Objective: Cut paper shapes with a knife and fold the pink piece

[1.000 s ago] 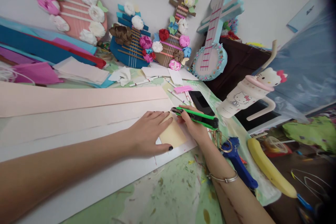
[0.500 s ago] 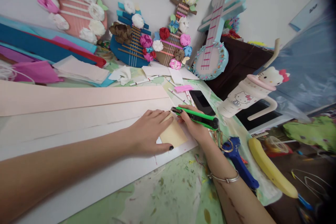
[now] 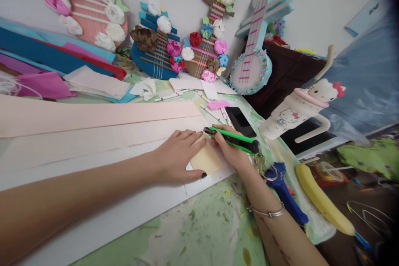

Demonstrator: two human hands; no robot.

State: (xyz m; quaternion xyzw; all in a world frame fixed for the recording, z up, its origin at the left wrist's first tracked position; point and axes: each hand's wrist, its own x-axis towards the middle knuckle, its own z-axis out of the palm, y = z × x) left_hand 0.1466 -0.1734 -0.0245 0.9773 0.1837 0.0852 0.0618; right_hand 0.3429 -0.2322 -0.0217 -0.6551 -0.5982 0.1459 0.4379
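Observation:
My left hand (image 3: 177,156) lies flat with spread fingers, pressing a small pale yellow piece of card (image 3: 207,158) onto a large white board (image 3: 124,203). In my right hand (image 3: 229,149) is a green and black utility knife (image 3: 235,139), its tip at the far corner of the yellow card, close to my left fingertips. Whether the blade is out I cannot tell. A long pale pink strip (image 3: 93,114) lies along the far side of the board.
A black phone (image 3: 240,121), several white pens and a Hello Kitty tumbler (image 3: 289,112) stand or lie beyond my right hand. Near my right wrist are a blue glue gun (image 3: 285,193) and a yellow banana-shaped object (image 3: 324,199). Decorated cardboard instruments (image 3: 249,50) lean against the wall.
Almost nothing differs. Both hands, the utility knife and the yellow card keep their places, with only a very slight shift of the whole view.

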